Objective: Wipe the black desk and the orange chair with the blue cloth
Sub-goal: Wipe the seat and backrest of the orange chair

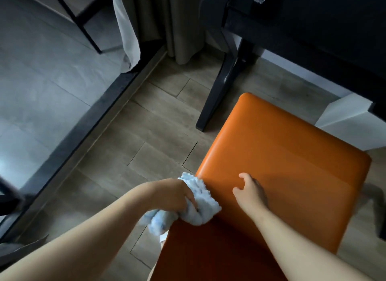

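The orange chair [282,151] fills the lower right of the head view, its smooth seat seen from above. My left hand [177,194] is closed on the fluffy blue cloth [200,205] and presses it against the seat's left edge, near the back. My right hand [249,189] rests flat on the seat just to the right of the cloth, fingers spread, holding nothing. The black desk [313,29] stands at the top right, with one black leg [219,88] angled down to the floor beside the chair.
Wood-look floor [146,134] lies left of the chair. A black floor rail [83,130] runs diagonally beside grey tiles. Curtains [158,19] hang at the top centre. A white box [346,121] sits under the desk at right.
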`<state>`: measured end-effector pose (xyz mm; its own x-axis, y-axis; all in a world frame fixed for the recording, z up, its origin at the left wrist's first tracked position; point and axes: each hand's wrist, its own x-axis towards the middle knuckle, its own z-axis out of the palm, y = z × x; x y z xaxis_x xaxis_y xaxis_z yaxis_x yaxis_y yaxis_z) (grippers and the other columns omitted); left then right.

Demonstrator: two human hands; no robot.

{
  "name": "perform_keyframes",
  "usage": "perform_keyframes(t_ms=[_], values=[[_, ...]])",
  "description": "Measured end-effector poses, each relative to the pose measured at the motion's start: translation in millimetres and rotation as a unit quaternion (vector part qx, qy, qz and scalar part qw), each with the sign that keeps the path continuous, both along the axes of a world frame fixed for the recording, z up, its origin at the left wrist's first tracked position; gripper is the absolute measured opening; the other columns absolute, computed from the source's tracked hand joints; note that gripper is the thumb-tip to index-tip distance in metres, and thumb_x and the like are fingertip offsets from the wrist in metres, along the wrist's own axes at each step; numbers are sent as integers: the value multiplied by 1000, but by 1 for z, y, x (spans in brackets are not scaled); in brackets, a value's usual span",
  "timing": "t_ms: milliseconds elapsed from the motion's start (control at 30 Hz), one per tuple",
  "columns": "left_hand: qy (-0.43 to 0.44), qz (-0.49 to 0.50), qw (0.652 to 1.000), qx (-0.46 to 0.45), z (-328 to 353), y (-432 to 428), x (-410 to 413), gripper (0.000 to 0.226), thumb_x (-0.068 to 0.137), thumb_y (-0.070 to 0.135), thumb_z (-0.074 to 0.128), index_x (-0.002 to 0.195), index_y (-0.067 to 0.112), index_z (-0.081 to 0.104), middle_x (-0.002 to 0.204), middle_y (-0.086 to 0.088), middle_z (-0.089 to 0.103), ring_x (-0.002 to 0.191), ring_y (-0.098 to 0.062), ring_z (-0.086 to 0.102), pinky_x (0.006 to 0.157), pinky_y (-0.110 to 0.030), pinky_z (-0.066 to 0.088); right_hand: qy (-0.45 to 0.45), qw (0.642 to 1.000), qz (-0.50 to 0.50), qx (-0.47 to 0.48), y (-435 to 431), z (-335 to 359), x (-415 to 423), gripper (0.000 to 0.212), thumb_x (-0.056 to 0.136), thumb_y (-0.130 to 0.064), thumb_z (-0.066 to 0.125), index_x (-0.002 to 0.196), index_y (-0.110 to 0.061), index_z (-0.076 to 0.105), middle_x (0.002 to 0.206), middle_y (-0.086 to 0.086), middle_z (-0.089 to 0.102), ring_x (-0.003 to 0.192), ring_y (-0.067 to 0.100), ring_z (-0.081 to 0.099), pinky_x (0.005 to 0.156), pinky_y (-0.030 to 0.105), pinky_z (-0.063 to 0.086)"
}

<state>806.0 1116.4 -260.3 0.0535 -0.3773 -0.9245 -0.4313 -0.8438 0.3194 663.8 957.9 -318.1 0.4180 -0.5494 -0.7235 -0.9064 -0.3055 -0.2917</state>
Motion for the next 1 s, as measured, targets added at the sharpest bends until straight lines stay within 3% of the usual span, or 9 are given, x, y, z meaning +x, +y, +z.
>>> perform_keyframes(t_ms=[100,167,233,333,467,633,733,867,1000], values=[[-27,5,1000,-10,23,1,-17,50,67,43,48,116,38,56,111,15,55,107,-4,49,86,-17,33,-24,999,-16,13,18,25,-10,47,87,-20,50,133,-25,43,137,5,46,123,26,46,100,36,40],[-48,59,996,-41,31,6,-28,54,71,35,43,124,32,56,120,11,58,113,-10,51,81,-14,34,-33,999,-39,13,26,40,-16,45,88,-20,50,132,-24,44,136,5,47,120,25,48,97,34,41],[-62,50,995,-59,44,13,-32,41,88,16,46,126,26,59,128,1,58,117,-17,53,86,-21,40,-43,996,-72,16,31,56,-22,43,89,-21,50,132,-24,44,135,4,48,113,24,52,88,31,42],[-45,-9,997,-56,75,30,-31,40,89,11,48,121,30,61,122,0,60,111,-18,56,86,-24,43,-69,993,-94,19,38,80,-32,39,91,-22,48,130,-25,45,127,1,51,96,18,54,76,27,39],[14,9,998,-59,117,55,-27,42,80,13,53,111,40,63,93,9,58,81,-9,57,62,-18,46,-102,987,-121,39,55,110,-41,32,89,-22,49,121,-24,51,113,-2,55,80,13,56,64,25,41],[-107,-23,991,-83,132,48,-65,40,93,13,46,132,21,53,135,-3,51,122,-21,50,97,-28,40,-156,978,-130,42,70,148,-54,29,90,-23,50,119,-25,52,115,-4,51,93,12,52,72,24,38],[-137,-31,987,-83,154,57,-74,38,90,16,49,126,27,56,128,-1,54,108,-18,53,85,-25,42,-183,975,-124,36,75,168,-70,26,90,-24,50,116,-26,54,112,-5,53,95,12,52,75,25,39],[-120,87,980,-137,197,91,-82,37,83,10,52,116,25,63,96,4,60,82,-11,55,62,-18,45,-203,974,-99,38,85,190,-95,19,90,-21,51,109,-25,55,96,-1,59,79,12,54,69,26,43],[-131,178,954,-204,239,121,-116,33,64,13,57,90,28,70,84,-1,67,72,-14,61,61,-23,51,-261,961,-84,42,101,217,-131,15,89,-17,53,100,-25,58,87,-2,61,77,17,57,70,26,44]])
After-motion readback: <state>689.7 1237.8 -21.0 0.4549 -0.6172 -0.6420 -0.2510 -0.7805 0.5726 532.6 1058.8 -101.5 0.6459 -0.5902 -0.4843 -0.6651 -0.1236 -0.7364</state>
